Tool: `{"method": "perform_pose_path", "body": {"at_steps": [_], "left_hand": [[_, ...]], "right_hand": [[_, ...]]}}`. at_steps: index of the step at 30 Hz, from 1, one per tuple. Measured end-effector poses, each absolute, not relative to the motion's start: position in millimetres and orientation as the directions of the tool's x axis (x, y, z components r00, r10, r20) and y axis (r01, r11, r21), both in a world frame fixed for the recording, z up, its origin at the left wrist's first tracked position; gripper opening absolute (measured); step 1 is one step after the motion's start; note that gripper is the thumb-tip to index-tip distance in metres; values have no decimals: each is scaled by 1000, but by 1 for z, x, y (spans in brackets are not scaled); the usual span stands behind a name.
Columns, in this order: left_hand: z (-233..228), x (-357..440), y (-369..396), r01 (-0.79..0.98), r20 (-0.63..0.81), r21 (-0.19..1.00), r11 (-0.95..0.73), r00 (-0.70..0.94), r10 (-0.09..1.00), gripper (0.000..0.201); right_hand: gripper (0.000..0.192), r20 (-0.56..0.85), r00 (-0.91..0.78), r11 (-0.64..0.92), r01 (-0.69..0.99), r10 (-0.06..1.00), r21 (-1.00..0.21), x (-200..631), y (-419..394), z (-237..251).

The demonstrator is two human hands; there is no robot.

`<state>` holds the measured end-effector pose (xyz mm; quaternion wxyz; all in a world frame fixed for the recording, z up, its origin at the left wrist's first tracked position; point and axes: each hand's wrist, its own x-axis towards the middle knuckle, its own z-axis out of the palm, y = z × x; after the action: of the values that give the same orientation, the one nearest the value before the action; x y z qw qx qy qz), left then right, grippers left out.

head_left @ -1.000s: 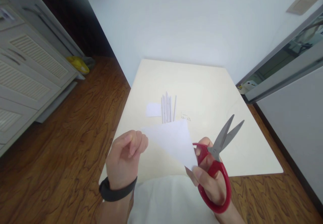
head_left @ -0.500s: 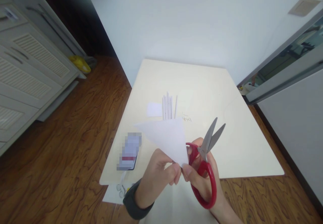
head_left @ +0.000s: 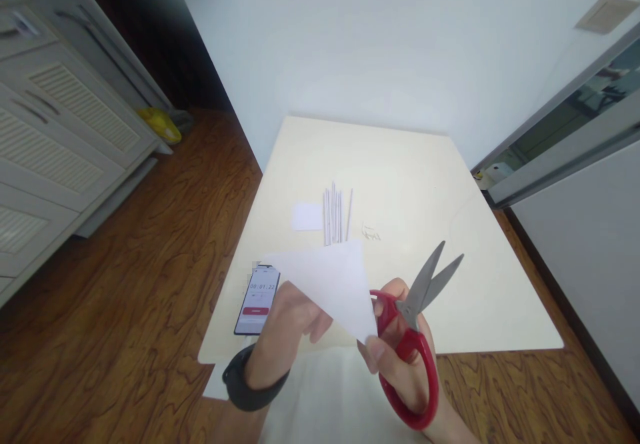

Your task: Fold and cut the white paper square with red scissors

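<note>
A white sheet of paper [head_left: 330, 277], folded into a triangle, is held up above the table. My right hand [head_left: 400, 364] pinches its lower corner between thumb and finger. Red-handled scissors [head_left: 424, 357] hang on the same hand, fingers through the loops, blades parted and pointing up and away to the right. My left hand [head_left: 295, 314], with a black band [head_left: 253, 384] on the wrist, is closed at the paper's lower left edge. Its fingertips are partly hidden, and the paper edge seems to be between them.
Several thin white sticks [head_left: 333, 214] lie on the table [head_left: 390, 164], beside a small white paper piece [head_left: 307, 217] and thin scraps [head_left: 371, 232]. A phone [head_left: 257, 301] showing a timer lies left of my left hand. A wall borders the table's far edge.
My left hand has moved left and up along the paper's edge, away from the pinched corner. My right hand has shifted slightly right and down with the scissors. The phone's screen is now visible.
</note>
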<state>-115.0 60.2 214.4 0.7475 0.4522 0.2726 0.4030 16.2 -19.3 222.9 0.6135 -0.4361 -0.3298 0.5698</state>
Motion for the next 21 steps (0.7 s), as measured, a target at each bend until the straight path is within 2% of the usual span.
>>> {"method": "perform_pose_path", "body": {"at_steps": [3, 7, 15, 21], "left_hand": [[212, -109, 50, -288, -29, 920, 266, 626, 779, 34], [210, -103, 43, -268, -5, 933, 240, 659, 752, 34], [204, -110, 49, -238, -105, 924, 300, 595, 797, 18], [202, -129, 61, -239, -179, 914, 329, 490, 853, 24]], "right_hand": [[23, -69, 158, -5, -372, 985, -928, 15, -15, 228], [21, -47, 148, 13, -385, 988, -923, 14, -13, 234], [20, -129, 63, -92, -413, 990, -906, 16, -20, 227], [27, -196, 33, -155, -492, 980, -857, 16, -26, 229]]}}
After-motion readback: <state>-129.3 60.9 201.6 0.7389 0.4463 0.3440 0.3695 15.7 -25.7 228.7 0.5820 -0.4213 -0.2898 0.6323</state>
